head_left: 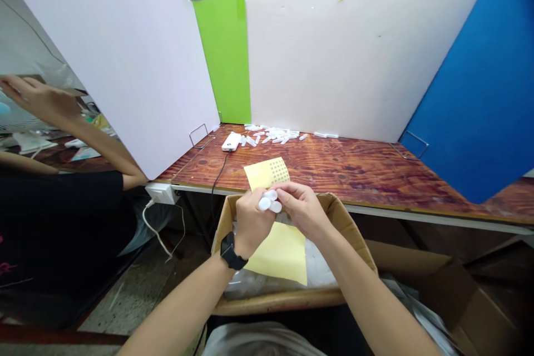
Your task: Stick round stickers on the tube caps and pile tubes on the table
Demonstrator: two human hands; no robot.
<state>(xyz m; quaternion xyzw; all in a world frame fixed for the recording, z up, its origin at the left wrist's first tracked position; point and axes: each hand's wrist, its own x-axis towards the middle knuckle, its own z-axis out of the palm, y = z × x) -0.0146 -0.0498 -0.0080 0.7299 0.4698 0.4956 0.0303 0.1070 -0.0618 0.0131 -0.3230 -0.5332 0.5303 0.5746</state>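
Observation:
My left hand [253,223], with a black watch on its wrist, is closed around three white plastic tubes [270,201], their round ends facing me. Against the tubes, my right hand [307,210] has its thumb and fingers pinched together; what lies between them is too small to make out. Just beyond both hands rises a yellow sticker sheet [261,174] with rows of small dark dots. Below them a plain yellow sheet [283,256] lies over an open cardboard box [275,305]. Whether the two yellow pieces are one strip is hidden by my hands.
Several white tubes [277,134] lie scattered at the back of the wooden table [334,164]. Near them sits a white device [231,141] with a black cable. White, green [225,61] and blue [479,94] panels enclose the table. A co-worker's arm [83,128] shows at left.

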